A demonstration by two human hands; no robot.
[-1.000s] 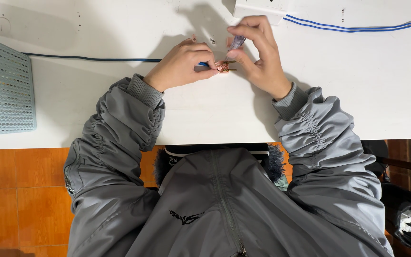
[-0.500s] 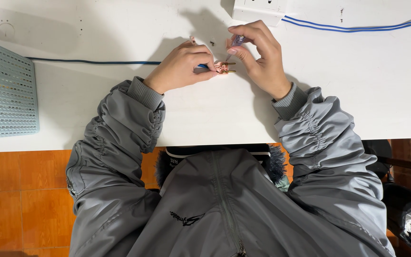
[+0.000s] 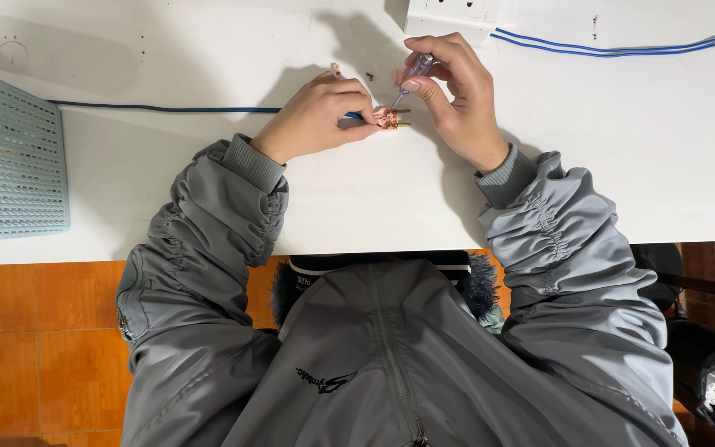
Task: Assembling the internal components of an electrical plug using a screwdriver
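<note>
My left hand (image 3: 318, 114) lay curled on the white surface (image 3: 622, 149), its grip closed around a small brass-pronged plug piece (image 3: 392, 118), pinching it between thumb and fingertips and pressing it down against the top. The two brass prongs stuck out to the right of my fingers, side by side. A blue cable (image 3: 167, 108) ran from under that hand away to the left, flat along the surface toward a pale blue perforated basket (image 3: 10, 157) that sat at the left edge.

My right hand (image 3: 457, 95) was just beside the left, its grip closed around a small screwdriver with a clear handle (image 3: 416, 68). Thumb and first fingers wrapped the handle, and the thin shaft slanted down and to the left, with its tip meeting the plug piece right at the prongs. The two hands were nearly touching across that small part.

Beyond my right hand a white power strip (image 3: 448, 12) sat at the far edge of the surface, and a pair of blue wires (image 3: 622, 48) ran from beside it off to the right. My grey jacket sleeves (image 3: 208, 223) rested over the near edge, with orange floor tiles (image 3: 35, 348) below.
</note>
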